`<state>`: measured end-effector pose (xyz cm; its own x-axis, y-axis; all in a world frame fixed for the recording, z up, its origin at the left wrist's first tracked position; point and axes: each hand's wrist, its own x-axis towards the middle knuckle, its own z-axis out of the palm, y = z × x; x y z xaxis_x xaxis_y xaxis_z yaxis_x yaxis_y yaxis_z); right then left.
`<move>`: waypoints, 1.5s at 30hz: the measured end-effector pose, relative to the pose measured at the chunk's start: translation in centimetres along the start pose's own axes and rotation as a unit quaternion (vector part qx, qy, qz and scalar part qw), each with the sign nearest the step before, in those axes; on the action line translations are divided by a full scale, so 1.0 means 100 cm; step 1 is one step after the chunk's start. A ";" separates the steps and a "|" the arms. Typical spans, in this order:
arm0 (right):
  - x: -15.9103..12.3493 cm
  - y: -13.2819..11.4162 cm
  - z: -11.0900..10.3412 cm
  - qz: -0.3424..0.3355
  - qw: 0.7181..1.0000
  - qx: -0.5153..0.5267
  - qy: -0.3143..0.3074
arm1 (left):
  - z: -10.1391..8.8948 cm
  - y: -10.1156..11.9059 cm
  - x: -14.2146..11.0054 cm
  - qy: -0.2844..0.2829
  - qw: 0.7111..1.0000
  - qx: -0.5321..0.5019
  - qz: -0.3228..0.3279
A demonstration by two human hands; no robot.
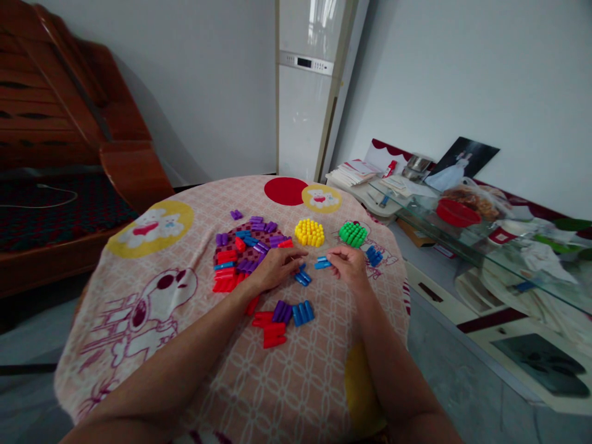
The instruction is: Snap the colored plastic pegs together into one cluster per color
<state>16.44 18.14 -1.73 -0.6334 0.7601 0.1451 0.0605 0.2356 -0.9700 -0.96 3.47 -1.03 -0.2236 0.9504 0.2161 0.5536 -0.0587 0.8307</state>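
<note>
My left hand (276, 269) is over the middle of the table, its fingers curled and closed at a small cluster of short blue plastic tubes (303, 277). Part of that cluster is hidden by the fingertips. To its right, my right hand (348, 265) pinches another pair of joined blue tubes (322, 263) between thumb and fingers, just above the cloth. Behind the hands stand a tight round bunch of yellow tubes (309, 232) and a bunch of green tubes (353, 234). Beyond my right hand is a smaller blue bunch (374, 256).
Red tubes (226, 282) and purple tubes (261, 227) lie scattered at left. Nearer me are red pieces (274, 335), purple pieces (282, 312) and a blue row (303, 313). A patterned cloth (319, 382) covers the table. A cluttered glass shelf (430, 213) is at right.
</note>
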 end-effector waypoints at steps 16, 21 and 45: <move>-0.004 0.037 -0.114 0.034 0.887 -0.365 0.279 | -0.003 -0.007 -0.002 0.012 0.999 0.031 -0.018; -0.006 0.042 -0.116 0.101 0.907 -0.296 0.282 | -0.004 -0.007 -0.002 0.012 0.999 0.042 -0.014; -0.011 0.008 -0.023 -0.060 0.976 -0.207 -0.036 | -0.016 -0.001 -0.001 0.026 0.989 0.144 0.036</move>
<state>18.94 18.91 -2.24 -0.7062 0.6715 0.2244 0.2794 0.5556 -0.7831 -2.29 2.85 -0.34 -0.2120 0.9292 0.3026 0.7732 -0.0298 0.6334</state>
